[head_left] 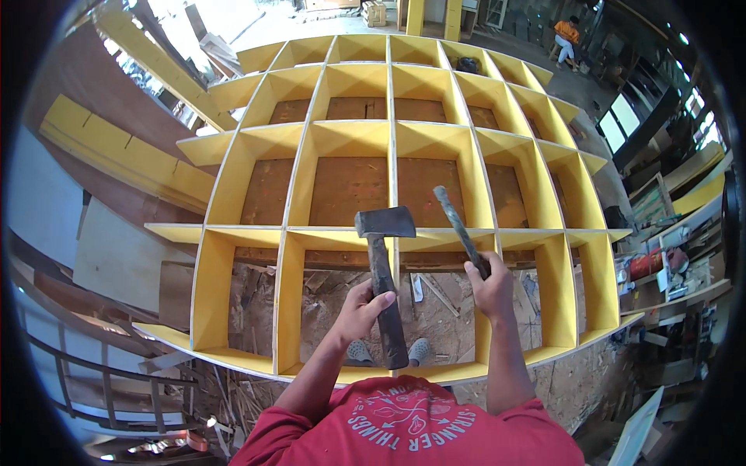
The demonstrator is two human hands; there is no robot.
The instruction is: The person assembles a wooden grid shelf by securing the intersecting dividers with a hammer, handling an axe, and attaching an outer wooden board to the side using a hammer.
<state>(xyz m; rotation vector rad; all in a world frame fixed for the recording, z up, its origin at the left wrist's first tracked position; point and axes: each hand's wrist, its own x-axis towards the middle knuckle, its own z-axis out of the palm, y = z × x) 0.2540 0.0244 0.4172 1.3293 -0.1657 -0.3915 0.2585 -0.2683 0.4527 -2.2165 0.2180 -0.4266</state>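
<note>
My left hand [365, 309] is closed around the dark wooden handle of a hatchet [386, 224]. Its metal head points away from me, the flared blade to the right and the blunt end to the left. In my right hand [491, 284] is a narrow chisel-like bar [454, 220], slanting up and left with a paler, worn far end; its exact kind is unclear. Both tools are held above a large yellow grid frame [391, 155] of interlocking panels. Neither tool visibly touches the other.
Brown boards lie beneath the frame's farther cells. My shoes [420, 349] stand on a littered floor inside the near cells. Yellow planks [124, 151] lean at left. Clutter and a red cylinder [645, 265] lie at right. A person in orange [566, 35] sits far right.
</note>
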